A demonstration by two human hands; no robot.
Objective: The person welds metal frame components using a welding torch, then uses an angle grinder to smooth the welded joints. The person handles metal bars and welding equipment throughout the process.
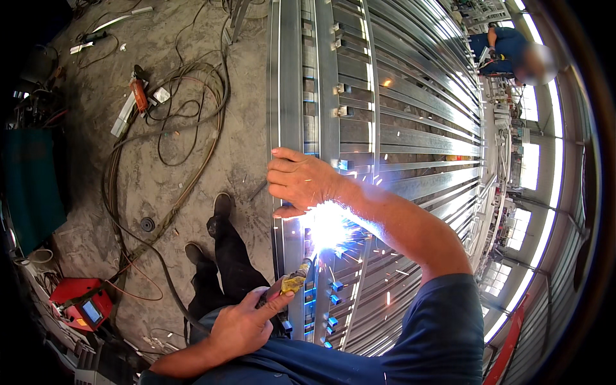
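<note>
A welding torch (pixel 293 284) with yellow wrapping near its neck is gripped in my left hand (pixel 242 328), low in the middle. Its nozzle points up and right at a blinding weld arc (pixel 329 230), which throws sparks and hides the joint. Just above the arc, my right hand (pixel 301 179) lies palm down across a long metal tube (pixel 290 96), fingers bent over its left edge and thumb apart. My right forearm passes close beside the sparks. Short square tube stubs (pixel 344 111) stick out along the neighbouring rail (pixel 327 77).
Many parallel metal bars (pixel 417 131) spread to the right. Looped cables (pixel 221 109) and an orange angle grinder (pixel 138 95) lie on the concrete floor. A red welding machine (pixel 82 307) stands lower left, below a dark green sheet (pixel 32 186). Another person (pixel 504 51) works at far right.
</note>
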